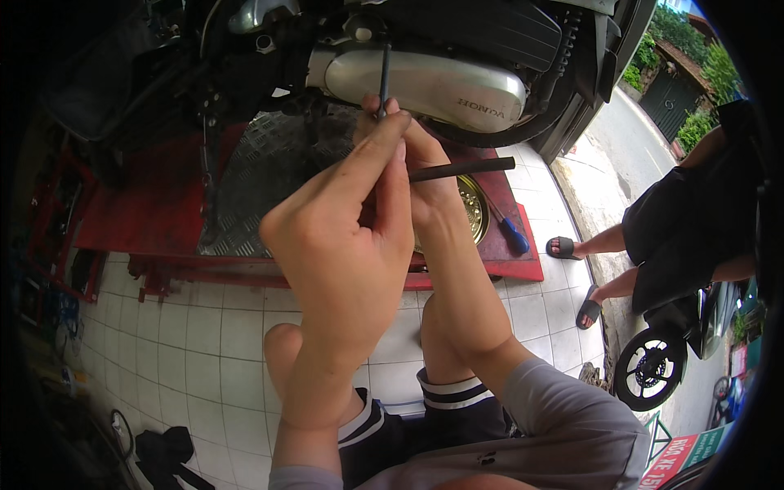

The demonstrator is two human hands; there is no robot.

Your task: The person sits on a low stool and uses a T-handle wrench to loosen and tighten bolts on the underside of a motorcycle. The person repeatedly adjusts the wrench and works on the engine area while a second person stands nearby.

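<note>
My left hand (339, 216) is closed, its thumb and finger pressed together at the lower end of a thin metal rod (385, 77). Behind it, my right hand (425, 159) is partly hidden, with fingertips curled around the same rod. The rod points up toward the silver engine side cover (429, 86) of a motorbike, its tip near a round part above the cover. A dark round bar (469, 169) sticks out to the right between my left fingers and right wrist. Whether bar and rod are joined is hidden.
The motorbike stands on a red lift platform (147, 200) with a metal tread plate (245, 212). On its right end lie a round brass-coloured tray (476, 214) of small parts and a blue-handled screwdriver (514, 235). A person in sandals (563, 248) stands at right by another motorbike (651, 369).
</note>
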